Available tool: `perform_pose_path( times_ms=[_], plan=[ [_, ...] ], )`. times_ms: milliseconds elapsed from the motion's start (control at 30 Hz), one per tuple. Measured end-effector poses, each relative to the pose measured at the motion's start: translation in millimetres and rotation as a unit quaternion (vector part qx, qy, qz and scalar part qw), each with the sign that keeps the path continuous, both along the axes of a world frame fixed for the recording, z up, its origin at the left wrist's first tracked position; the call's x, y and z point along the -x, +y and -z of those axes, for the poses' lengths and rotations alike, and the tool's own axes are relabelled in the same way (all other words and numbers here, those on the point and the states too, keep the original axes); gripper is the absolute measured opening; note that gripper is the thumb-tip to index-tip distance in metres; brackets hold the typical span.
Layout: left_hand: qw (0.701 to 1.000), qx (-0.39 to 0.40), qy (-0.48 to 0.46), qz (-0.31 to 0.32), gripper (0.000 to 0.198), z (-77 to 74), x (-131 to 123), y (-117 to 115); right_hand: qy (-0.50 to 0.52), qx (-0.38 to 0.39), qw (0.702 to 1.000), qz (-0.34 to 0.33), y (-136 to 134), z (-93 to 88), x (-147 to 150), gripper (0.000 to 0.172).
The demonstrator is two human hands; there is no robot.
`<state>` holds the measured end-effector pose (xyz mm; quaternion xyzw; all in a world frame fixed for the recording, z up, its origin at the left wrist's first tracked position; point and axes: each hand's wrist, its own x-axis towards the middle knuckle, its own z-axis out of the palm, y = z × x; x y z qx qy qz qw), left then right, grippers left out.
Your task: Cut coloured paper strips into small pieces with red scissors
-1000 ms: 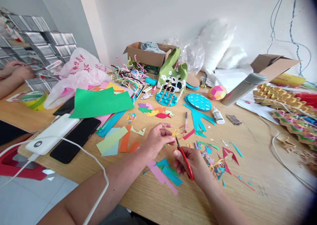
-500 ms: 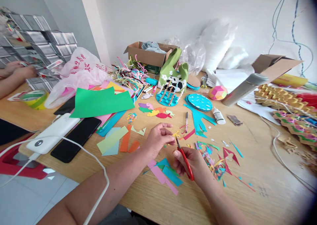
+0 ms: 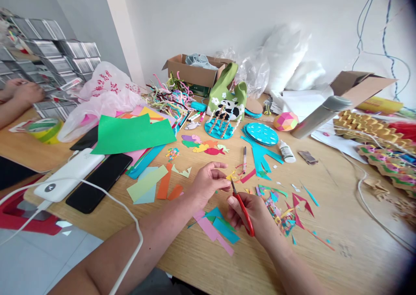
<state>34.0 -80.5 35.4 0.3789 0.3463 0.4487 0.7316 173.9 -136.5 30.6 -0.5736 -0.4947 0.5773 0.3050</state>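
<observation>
My right hand (image 3: 248,210) grips red-handled scissors (image 3: 243,210), their dark blades pointing away from me. At the blade tips, my left hand (image 3: 208,180) has its thumb and forefinger pinched together; whatever is between them is too small to make out. Its other fingers are loosely curled. Yellow paper bits (image 3: 230,174) show just beyond the fingertips. Below and between my hands lie pink paper strips (image 3: 208,228) and blue strips (image 3: 225,230). Colourful paper scraps (image 3: 282,215) are scattered right of the scissors. Several paper fish (image 3: 206,145) lie farther back, beside a pen (image 3: 245,158).
Green sheets (image 3: 133,134), a black phone (image 3: 97,184) and a white power bank (image 3: 66,173) with a cable are at left. A glue bottle (image 3: 287,152), blue discs (image 3: 261,134) and a leaning thermos (image 3: 321,117) stand right. Another person's hands (image 3: 27,92) are far left.
My hands and the scissors look almost unchanged. The other person's hands at far left have shifted slightly left.
</observation>
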Motion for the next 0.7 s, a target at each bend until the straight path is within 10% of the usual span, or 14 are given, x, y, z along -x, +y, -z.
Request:
perform_pose_path(
  times_ms=[700],
  plan=[
    [1.000, -0.005, -0.008, 0.007, 0.045, 1.7, 0.2, 0.9, -0.004, -0.008, 1.000, -0.003, -1.4, -2.7, -0.2, 0.043]
  ],
)
